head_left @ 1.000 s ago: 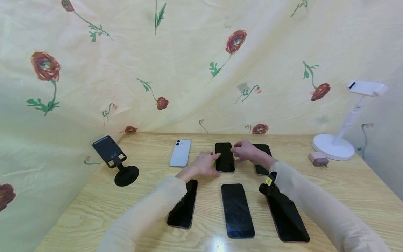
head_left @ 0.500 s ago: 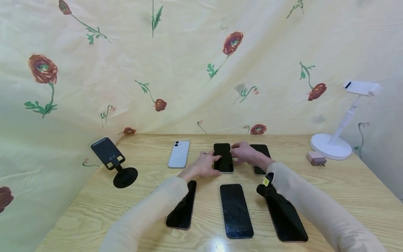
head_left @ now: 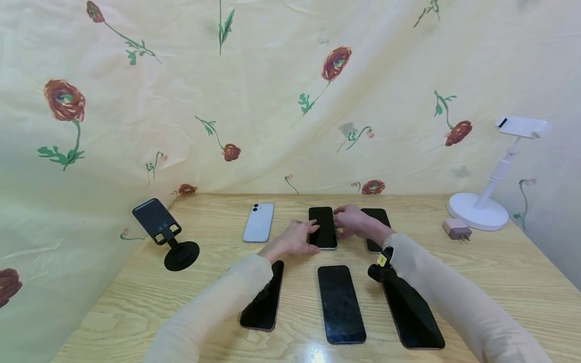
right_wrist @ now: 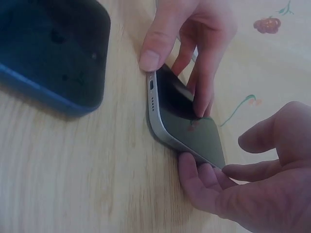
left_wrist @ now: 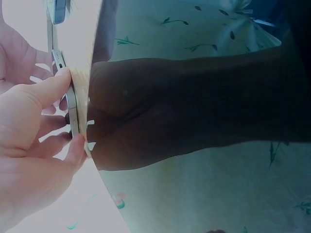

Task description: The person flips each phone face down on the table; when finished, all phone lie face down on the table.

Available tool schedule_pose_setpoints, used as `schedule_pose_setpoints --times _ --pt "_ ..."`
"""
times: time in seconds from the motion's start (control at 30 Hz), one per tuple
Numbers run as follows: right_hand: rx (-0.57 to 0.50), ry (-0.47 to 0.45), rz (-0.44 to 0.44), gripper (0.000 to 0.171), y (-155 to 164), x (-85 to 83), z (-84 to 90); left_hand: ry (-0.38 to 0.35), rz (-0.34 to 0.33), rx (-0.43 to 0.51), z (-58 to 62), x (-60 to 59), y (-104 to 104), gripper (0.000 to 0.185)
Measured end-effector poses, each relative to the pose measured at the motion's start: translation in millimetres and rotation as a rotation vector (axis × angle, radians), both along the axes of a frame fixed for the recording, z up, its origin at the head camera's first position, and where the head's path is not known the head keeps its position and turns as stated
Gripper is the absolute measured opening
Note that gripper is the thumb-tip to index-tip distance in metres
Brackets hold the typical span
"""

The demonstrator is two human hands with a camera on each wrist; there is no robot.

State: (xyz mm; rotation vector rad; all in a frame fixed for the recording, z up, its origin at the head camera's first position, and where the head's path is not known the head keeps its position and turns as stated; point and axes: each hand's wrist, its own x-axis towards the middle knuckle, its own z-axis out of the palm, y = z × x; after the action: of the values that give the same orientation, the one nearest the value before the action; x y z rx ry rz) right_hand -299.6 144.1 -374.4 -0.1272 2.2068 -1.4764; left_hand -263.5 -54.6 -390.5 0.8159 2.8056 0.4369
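Both your hands are on the middle phone [head_left: 323, 227] of the back row, near the far edge of the wooden table [head_left: 499, 262]. Your left hand [head_left: 295, 241] pinches its left edge with thumb and fingers curled round it. Your right hand [head_left: 351, 220] grips the far end and right side. The right wrist view shows that phone [right_wrist: 187, 119] already tilted, one long edge raised off the wood; it looks like a lift just begun, not yet clear of the table. A white phone [head_left: 258, 222] lies to its left, a dark phone [head_left: 374, 228] to its right, and three dark phones [head_left: 341, 302] lie along the near edge. Against half a second ago, both hands and the phone sit almost unchanged.
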Motion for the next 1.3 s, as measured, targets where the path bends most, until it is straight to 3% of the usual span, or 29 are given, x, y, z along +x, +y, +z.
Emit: schedule_pose_setpoints --times 0.3,0.57,0.77,1.3 --pt "-0.138 -0.089 -0.013 0.055 4.2 -3.2 0.0 -0.03 0.024 0.042 -1.4 0.0 3.6 0.067" --pt "-0.282 -0.1 0.014 0.057 9.8 1.4 0.7 -0.032 0.014 0.068 -2.1 -0.4 2.3 0.067" --pt "-0.269 -0.101 0.007 0.054 7.6 -0.5 -3.3 -0.031 -0.004 0.079 -0.1 -0.2 2.0 0.068" --pt "-0.191 -0.022 0.179 0.076 12.3 6.5 -2.7 -0.016 -0.006 0.134 1.3 3.1 0.8 0.078"
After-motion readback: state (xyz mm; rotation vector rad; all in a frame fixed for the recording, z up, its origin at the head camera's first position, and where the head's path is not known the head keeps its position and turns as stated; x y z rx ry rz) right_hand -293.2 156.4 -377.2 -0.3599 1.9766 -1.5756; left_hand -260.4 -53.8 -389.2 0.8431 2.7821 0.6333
